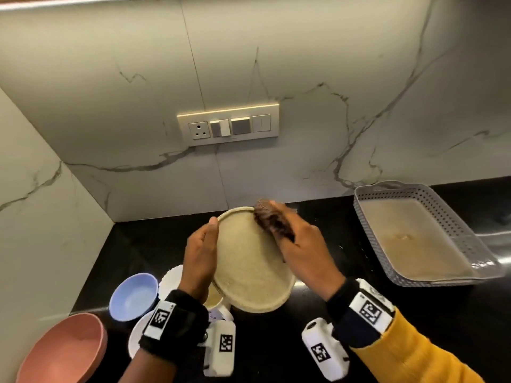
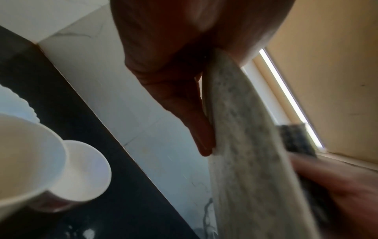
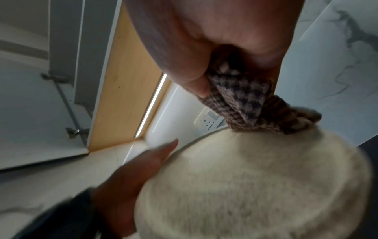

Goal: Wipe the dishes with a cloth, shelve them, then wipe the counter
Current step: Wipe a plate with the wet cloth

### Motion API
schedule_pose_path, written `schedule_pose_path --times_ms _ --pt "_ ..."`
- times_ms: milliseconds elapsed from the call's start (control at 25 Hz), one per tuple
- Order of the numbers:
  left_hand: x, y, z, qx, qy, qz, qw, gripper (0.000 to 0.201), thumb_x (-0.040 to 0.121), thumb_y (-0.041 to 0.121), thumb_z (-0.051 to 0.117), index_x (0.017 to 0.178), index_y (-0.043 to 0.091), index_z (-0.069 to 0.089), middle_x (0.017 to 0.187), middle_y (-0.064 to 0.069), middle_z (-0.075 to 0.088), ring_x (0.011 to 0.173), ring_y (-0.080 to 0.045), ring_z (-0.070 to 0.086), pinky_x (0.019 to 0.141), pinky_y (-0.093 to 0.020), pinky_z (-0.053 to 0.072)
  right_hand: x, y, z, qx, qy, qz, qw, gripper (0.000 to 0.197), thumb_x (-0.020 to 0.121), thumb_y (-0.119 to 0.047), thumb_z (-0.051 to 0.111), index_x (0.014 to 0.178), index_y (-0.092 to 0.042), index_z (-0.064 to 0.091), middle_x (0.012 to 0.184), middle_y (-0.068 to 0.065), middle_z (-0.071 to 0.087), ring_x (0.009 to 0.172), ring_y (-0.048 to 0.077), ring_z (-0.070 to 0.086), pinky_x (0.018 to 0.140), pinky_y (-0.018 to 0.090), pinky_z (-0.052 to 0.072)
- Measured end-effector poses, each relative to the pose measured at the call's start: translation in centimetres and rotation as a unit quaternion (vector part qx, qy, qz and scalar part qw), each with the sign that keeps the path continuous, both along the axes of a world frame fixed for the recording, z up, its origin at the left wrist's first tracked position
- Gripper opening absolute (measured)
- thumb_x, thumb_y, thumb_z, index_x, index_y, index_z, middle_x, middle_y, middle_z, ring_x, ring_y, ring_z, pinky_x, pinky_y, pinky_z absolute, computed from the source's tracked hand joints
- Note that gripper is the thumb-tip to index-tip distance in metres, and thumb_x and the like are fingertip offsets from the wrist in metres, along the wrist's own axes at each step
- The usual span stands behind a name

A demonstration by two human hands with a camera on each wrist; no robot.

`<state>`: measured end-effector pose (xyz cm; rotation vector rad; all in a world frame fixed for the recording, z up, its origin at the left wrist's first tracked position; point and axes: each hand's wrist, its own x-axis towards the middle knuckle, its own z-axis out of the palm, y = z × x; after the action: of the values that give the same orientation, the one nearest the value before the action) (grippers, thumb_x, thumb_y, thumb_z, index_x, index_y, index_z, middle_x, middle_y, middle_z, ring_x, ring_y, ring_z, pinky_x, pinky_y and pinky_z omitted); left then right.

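Observation:
A round speckled beige plate (image 1: 249,261) is held tilted above the black counter (image 1: 318,322). My left hand (image 1: 203,250) grips its left rim, thumb on the front edge, fingers behind. My right hand (image 1: 301,244) holds a bunched brown checked cloth (image 1: 272,221) against the plate's upper right rim. In the left wrist view the plate (image 2: 245,145) shows edge-on beside my left fingers (image 2: 196,122). In the right wrist view the cloth (image 3: 245,105) is pinched in my right hand and touches the plate (image 3: 255,186).
At the lower left stand a pink bowl (image 1: 63,352), a blue bowl (image 1: 134,295), white plates (image 1: 170,280) and a white cup (image 1: 217,299). A grey perforated basket (image 1: 425,233) sits at the right. A switch panel (image 1: 228,124) is on the marble wall.

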<state>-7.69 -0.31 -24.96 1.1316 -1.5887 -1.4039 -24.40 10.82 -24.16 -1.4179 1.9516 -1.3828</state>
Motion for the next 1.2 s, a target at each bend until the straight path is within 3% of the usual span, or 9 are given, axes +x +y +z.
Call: schedule_pose_path --times_ms 80,240,360,520,720,880,960,1080,1200 --pt "-1.1 0.8 1.2 0.015 0.002 -0.006 1.000 0.060 0.111 0.045 0.034 0.081 0.003 0.066 0.063 -0.003 0.068 0.058 -0.013 0.061 0.058 -0.026 0.050 2.1 0.3 -0.5 0.023 0.073 0.064 0.995 0.059 0.099 -0.014 0.055 0.152 -0.039 0.049 0.149 -0.009 0.059 0.137 0.008 0.052 0.119 0.030 0.040" --pt "-0.9 -0.8 1.3 0.000 0.047 0.030 0.998 0.061 0.110 0.044 0.040 0.091 -0.006 0.070 0.087 -0.025 0.075 0.078 -0.031 0.069 0.078 -0.046 0.057 4.6 2.2 -2.1 -0.002 0.165 0.182 0.969 0.063 0.097 -0.020 0.041 0.155 -0.044 0.041 0.167 -0.015 0.032 0.160 0.009 0.015 0.130 0.036 0.014" --pt "-0.5 -1.3 1.2 -0.031 0.060 0.094 0.993 0.061 0.105 0.049 0.046 0.080 -0.006 0.055 0.072 -0.020 0.055 0.068 -0.027 0.048 0.066 -0.043 0.045 3.2 3.9 -3.1 -0.020 0.158 0.260 0.952 0.072 0.091 0.000 0.053 0.152 -0.038 0.050 0.165 -0.017 0.036 0.160 0.008 0.014 0.130 0.039 0.018" --pt "-0.6 -0.7 1.3 -0.085 0.042 0.122 0.988 0.044 0.112 0.031 0.037 0.076 0.008 0.047 0.063 -0.005 0.039 0.056 -0.014 0.033 0.055 -0.029 0.030 -0.6 4.8 -4.2 -0.014 0.171 0.231 0.958 0.063 0.091 -0.010 0.044 0.147 -0.037 0.056 0.161 -0.018 0.042 0.157 0.008 0.024 0.126 0.046 0.031" --pt "-1.5 0.0 1.1 -0.123 0.016 0.038 0.992 0.053 0.112 0.032 0.039 0.078 -0.009 0.047 0.063 -0.012 0.043 0.055 -0.019 0.036 0.052 -0.029 0.031 -3.6 2.0 -2.9 0.022 0.137 0.122 0.983 0.064 0.090 -0.019 0.044 0.151 -0.036 0.051 0.164 -0.011 0.038 0.156 0.012 0.028 0.128 0.046 0.028" --pt "-2.1 -0.1 2.0 -0.164 0.004 -0.012 0.986 0.059 0.111 0.039 0.039 0.077 -0.005 0.058 0.061 -0.014 0.056 0.052 -0.032 0.046 0.051 -0.042 0.041 -2.5 -0.1 -0.7 -0.003 0.130 0.139 0.982 0.067 0.089 -0.012 0.045 0.153 -0.031 0.050 0.165 -0.003 0.036 0.158 0.019 0.025 0.129 0.047 0.023" --pt "-2.2 -0.3 2.6 -0.149 0.018 -0.028 0.988 0.054 0.111 0.038 0.037 0.087 0.002 0.069 0.079 -0.018 0.071 0.073 -0.041 0.065 0.066 -0.050 0.053 -0.8 -0.5 0.1 -0.038 0.155 0.178 0.971 0.066 0.091 -0.006 0.047 0.153 -0.028 0.051 0.166 -0.001 0.035 0.159 0.021 0.021 0.130 0.045 0.021" --pt "-1.8 -0.9 3.0 -0.089 0.077 -0.027 0.993 0.048 0.114 0.029 0.034 0.102 0.001 0.072 0.098 -0.021 0.076 0.094 -0.033 0.073 0.085 -0.045 0.058 1.3 0.1 0.3 -0.074 0.213 0.235 0.945 0.061 0.095 0.000 0.050 0.152 -0.023 0.053 0.166 0.000 0.038 0.161 0.019 0.013 0.131 0.040 0.019" --pt "-0.7 -2.0 3.3 -0.087 0.101 0.064 0.989 0.048 0.112 0.033 0.039 0.076 0.006 0.057 0.068 -0.015 0.057 0.063 -0.022 0.052 0.061 -0.035 0.044 1.2 2.0 -0.8 -0.060 0.246 0.292 0.922 0.061 0.093 -0.006 0.036 0.149 -0.020 0.056 0.163 -0.002 0.042 0.161 0.014 0.012 0.131 0.036 0.018"
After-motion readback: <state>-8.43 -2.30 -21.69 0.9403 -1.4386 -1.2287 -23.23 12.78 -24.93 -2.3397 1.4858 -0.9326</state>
